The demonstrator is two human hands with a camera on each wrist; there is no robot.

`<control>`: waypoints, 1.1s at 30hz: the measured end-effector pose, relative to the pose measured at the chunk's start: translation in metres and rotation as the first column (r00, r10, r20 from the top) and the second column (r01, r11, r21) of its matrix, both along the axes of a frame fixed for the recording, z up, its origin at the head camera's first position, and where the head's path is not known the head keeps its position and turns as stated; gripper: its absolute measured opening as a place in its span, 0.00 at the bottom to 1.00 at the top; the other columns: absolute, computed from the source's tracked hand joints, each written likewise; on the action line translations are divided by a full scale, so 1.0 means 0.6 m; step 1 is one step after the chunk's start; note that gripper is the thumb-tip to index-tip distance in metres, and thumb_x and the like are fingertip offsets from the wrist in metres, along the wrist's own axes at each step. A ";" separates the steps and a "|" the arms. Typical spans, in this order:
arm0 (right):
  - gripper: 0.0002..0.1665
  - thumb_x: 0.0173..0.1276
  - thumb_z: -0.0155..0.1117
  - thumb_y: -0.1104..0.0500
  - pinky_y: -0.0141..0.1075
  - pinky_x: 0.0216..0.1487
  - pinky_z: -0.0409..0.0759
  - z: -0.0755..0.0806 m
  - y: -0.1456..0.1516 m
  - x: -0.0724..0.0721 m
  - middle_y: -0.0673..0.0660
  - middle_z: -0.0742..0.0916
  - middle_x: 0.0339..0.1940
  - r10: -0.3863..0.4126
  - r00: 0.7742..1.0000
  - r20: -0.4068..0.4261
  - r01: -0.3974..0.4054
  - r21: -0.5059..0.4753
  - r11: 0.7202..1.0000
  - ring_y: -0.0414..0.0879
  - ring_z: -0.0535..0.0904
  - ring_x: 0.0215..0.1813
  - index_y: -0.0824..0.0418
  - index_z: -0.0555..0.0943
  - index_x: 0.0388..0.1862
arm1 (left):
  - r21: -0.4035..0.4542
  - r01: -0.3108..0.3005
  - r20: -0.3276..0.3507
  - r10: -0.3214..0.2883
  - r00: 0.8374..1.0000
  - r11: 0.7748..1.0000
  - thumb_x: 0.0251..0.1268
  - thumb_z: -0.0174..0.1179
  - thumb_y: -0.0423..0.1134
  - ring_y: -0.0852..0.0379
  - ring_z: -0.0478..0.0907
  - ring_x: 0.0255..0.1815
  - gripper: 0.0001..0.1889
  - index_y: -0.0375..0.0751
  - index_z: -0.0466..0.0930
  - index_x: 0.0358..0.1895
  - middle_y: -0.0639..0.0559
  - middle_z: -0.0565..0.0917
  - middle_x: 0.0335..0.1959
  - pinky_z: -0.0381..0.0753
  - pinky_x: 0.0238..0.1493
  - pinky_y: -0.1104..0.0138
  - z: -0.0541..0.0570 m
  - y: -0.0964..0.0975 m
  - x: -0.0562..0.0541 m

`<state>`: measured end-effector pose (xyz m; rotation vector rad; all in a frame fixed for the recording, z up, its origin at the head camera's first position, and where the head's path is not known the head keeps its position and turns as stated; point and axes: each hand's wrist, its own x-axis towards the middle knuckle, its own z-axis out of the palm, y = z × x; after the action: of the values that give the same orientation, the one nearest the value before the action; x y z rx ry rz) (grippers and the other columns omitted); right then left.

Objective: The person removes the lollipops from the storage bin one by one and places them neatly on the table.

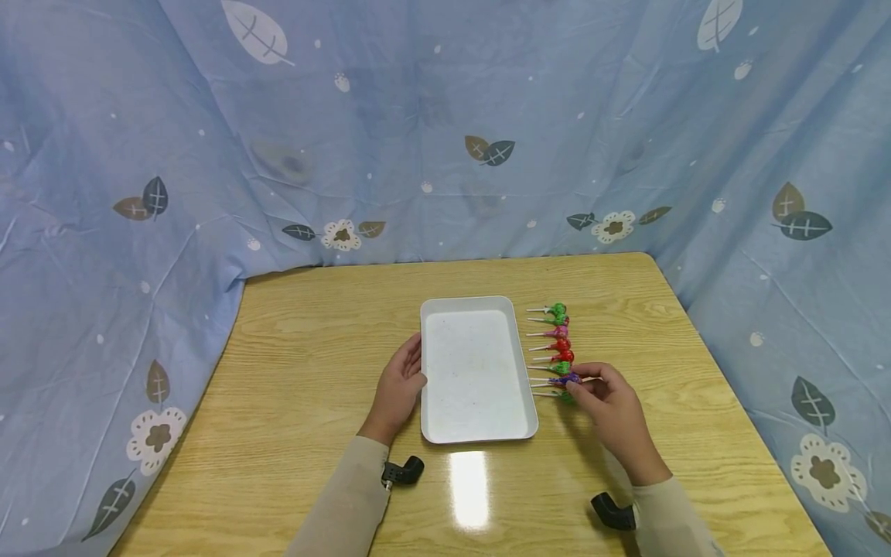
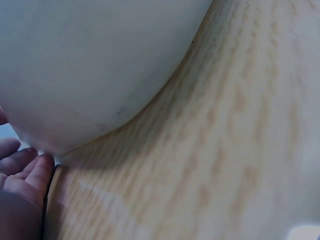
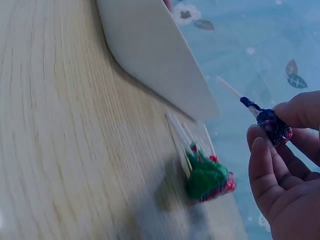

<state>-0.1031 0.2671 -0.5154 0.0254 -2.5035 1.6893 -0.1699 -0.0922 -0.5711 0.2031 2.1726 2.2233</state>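
A shallow white tray (image 1: 476, 371) lies lengthwise on the table. My left hand (image 1: 398, 387) is at its left side, thumb over the rim and fingers along the outer wall; in the left wrist view those fingers (image 2: 40, 172) reach the bottom of the wall. My right hand (image 1: 612, 406) pinches a purple-wrapped lollipop (image 3: 270, 122) by its candy end between thumb and fingers. Its white stick points toward the tray, and it is raised above the others in the right wrist view. A green-wrapped lollipop (image 3: 205, 177) lies on the table close below that hand.
Along the tray's right side runs a column of several lollipops, among them red (image 1: 562, 345), pink (image 1: 560, 332) and green (image 1: 558, 309) ones, sticks toward the tray. Behind the wooden table (image 1: 313, 325) hangs a blue leaf-patterned curtain (image 1: 418, 116), which also flanks both sides.
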 end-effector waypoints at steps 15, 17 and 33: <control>0.14 0.78 0.71 0.67 0.31 0.34 0.83 -0.021 0.011 0.025 0.64 0.85 0.53 -0.054 0.998 0.030 0.052 0.048 0.997 0.41 0.83 0.42 0.70 0.83 0.59 | 0.008 0.007 0.002 -0.007 1.000 1.000 0.67 0.47 0.18 0.47 0.66 0.81 0.40 0.31 0.59 0.85 0.37 0.67 0.82 0.69 0.77 0.63 0.007 0.001 0.001; 0.14 0.77 0.71 0.68 0.31 0.34 0.84 -0.025 0.012 0.029 0.65 0.84 0.53 -0.055 0.998 0.026 0.054 0.053 0.997 0.41 0.83 0.41 0.70 0.83 0.58 | 0.005 0.004 0.003 -0.004 1.000 1.000 0.68 0.47 0.18 0.48 0.66 0.81 0.40 0.31 0.60 0.85 0.38 0.67 0.82 0.69 0.77 0.63 0.009 0.001 0.001; 0.10 0.74 0.73 0.70 0.29 0.39 0.84 -0.055 0.008 0.046 0.60 0.86 0.51 -0.044 0.999 -0.009 0.045 0.189 0.981 0.44 0.83 0.42 0.67 0.85 0.52 | -0.003 0.007 -0.002 -0.007 1.000 1.000 0.68 0.47 0.19 0.47 0.66 0.81 0.40 0.33 0.59 0.86 0.39 0.67 0.83 0.68 0.78 0.61 0.002 -0.001 0.001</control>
<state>-0.0757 0.2718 -0.5486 -0.0092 -2.6312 1.4286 -0.1694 -0.0929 -0.5700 0.2121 2.1728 2.2170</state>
